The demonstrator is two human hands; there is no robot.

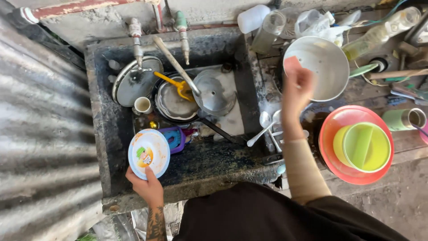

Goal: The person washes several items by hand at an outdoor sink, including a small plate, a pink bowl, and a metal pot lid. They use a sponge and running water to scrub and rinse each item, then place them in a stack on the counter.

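Note:
My left hand (145, 186) grips a small round plate (149, 153) with a blue rim and a colourful picture, held over the near edge of the dark stone sink (209, 163). My right hand (298, 91) is raised to the right of the sink, closed on a pink sponge (292, 65), at the rim of a white metal bowl (327, 67). Inside the sink lie a pan with a long handle (178, 105), metal lids (136, 82), a small cup (142, 105) and a yellow utensil (178, 85).
On the wooden counter to the right are a red plate (332, 147) with stacked green dishes (366, 147), spoons (266, 125), bottles (376, 33) and a green flask (403, 119). Taps (136, 42) hang over the sink. Corrugated metal sheet (40, 134) stands on the left.

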